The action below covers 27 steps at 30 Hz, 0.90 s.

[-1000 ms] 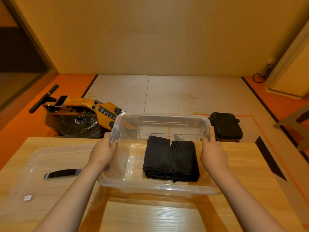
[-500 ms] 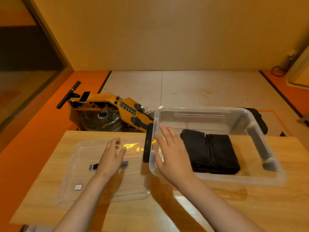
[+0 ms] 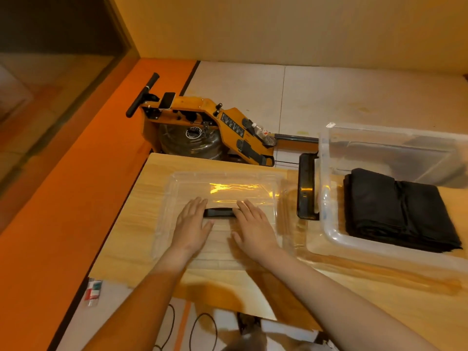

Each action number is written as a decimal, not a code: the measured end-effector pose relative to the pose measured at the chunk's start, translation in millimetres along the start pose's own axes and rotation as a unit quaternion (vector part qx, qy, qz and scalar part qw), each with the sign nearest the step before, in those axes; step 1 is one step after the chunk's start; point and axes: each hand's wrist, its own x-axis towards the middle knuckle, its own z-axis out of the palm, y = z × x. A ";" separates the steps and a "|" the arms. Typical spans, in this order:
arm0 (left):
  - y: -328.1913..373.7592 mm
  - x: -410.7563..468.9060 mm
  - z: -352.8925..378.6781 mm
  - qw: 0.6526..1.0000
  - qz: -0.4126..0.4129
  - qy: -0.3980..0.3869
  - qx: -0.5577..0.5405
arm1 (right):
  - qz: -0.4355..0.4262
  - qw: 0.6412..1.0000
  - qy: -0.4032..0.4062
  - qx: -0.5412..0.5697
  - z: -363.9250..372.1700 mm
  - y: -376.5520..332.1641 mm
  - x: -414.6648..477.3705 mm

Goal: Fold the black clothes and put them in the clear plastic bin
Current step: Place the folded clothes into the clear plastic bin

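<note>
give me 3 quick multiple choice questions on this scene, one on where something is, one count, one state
1. Where are the clothes?
A in the bin
B on the floor
C over a chair

2. How many hands rest on the lid?
A none
B one
C two

3. The bin is:
A open
B lidded
C upside down

Key:
1 A, the folded stack lies inside the bin's walls.
2 C, the left hand and right hand both lie flat on it, either side of its handle.
3 A, the lid lies on the table beside the bin.
</note>
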 end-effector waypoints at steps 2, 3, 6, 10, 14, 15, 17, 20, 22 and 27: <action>-4.9 4.7 6.9 1.000 0.002 -0.017 0.025 | 0.019 1.000 -0.021 0.000 9.7 6.6 7.7; -7.7 6.0 11.0 0.999 0.004 -0.026 0.031 | 0.027 0.999 -0.030 -0.002 15.1 9.0 11.1; -19.1 5.4 21.1 1.000 0.007 -0.017 0.023 | 0.046 0.999 -0.010 0.006 31.1 10.2 16.7; -28.0 6.7 19.5 0.999 0.014 0.013 0.051 | 0.057 0.998 0.005 0.032 39.1 -4.4 18.3; -33.3 -4.2 10.5 0.993 0.072 -0.011 0.089 | 0.061 0.994 0.072 -0.049 41.6 -16.7 22.6; -34.9 -8.6 3.4 0.993 0.080 -0.001 0.089 | 0.047 0.993 0.096 -0.058 37.6 -22.0 23.3; -37.4 -13.9 -19.3 0.992 0.081 0.039 0.085 | 0.008 0.986 0.149 -0.070 26.2 -33.3 27.1; -39.6 -19.6 -68.4 0.988 0.079 0.098 0.090 | -0.041 0.979 0.193 -0.050 -0.1 -55.9 39.6; -38.2 -23.2 -103.9 0.983 0.075 0.128 0.107 | -0.074 0.969 0.229 -0.046 -23.9 -73.7 48.2; -4.8 -33.1 -168.7 0.960 0.116 0.225 0.122 | -0.131 0.929 0.342 -0.056 -87.4 -91.1 51.0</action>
